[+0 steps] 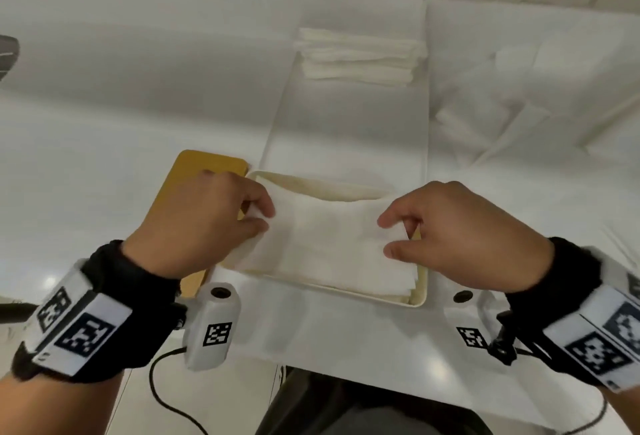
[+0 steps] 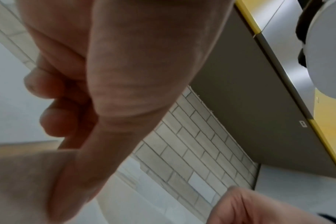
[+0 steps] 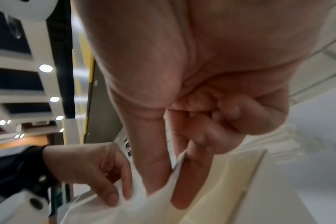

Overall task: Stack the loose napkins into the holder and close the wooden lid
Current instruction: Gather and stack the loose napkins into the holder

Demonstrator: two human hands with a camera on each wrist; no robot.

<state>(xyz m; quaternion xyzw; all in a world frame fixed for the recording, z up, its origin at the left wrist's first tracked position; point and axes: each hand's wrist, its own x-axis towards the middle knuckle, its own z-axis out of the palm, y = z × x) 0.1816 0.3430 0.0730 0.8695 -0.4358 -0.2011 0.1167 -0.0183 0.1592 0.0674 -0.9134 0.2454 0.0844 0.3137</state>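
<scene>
Bench (image 1: 104, 123) first: white and glossy, it carries everything here, w/ a long white sheet (image 1: 346, 129) running from the near edge toward the tiled wall. On that sheet, near the person, sits the holder (image 1: 420, 296), a shallow cream tray w/ lid off; the wooden lid (image 1: 194, 171) lies flat just beside its left side, partly under the left wrist. Farther back a folded stack of napkins (image 1: 360, 57) waits, well apart from the holder, and more loose ones (image 1: 502, 116) lie crumpled to the right. The napkin in hand (image 1: 329, 244) is spread over the holder's opening, slightly skewed, its left edge hanging past the rim. Left hand (image 1: 204, 223) pinches that left edge btwn thumb and fingertips; right hand (image 1: 460, 237) pinches the right edge, thumb on top and index finger under, as the right wrist view shows, other fingers curled in. Judgement: the step is seating this napkin, so square it to the walls before letting go, lower both ends evenly, keep the pinch light so the paper doesn't crease, then press flat w/ open fingers. Risk: a corner left over the rim would likely stop the lid sitting flush. Plenty of napkins remain, so the task looks early.
</scene>
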